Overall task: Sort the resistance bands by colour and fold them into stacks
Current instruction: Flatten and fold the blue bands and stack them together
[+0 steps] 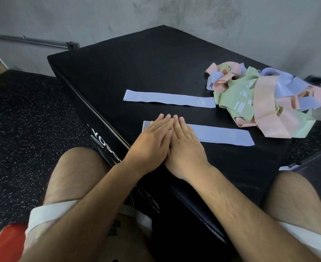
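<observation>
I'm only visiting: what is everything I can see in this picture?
box: one, black, centre
far band: one, lilac-blue, flat on the box top
near band: one, lilac-blue, flat, closer to the person
tangled pile: one, pink, green and lilac-blue bands, right side of the box
floor: black, speckled, left
red object: one, bottom left corner, unidentifiable
left hand: flat, pressing the near band's left end
right hand: flat beside it, on the same band
</observation>
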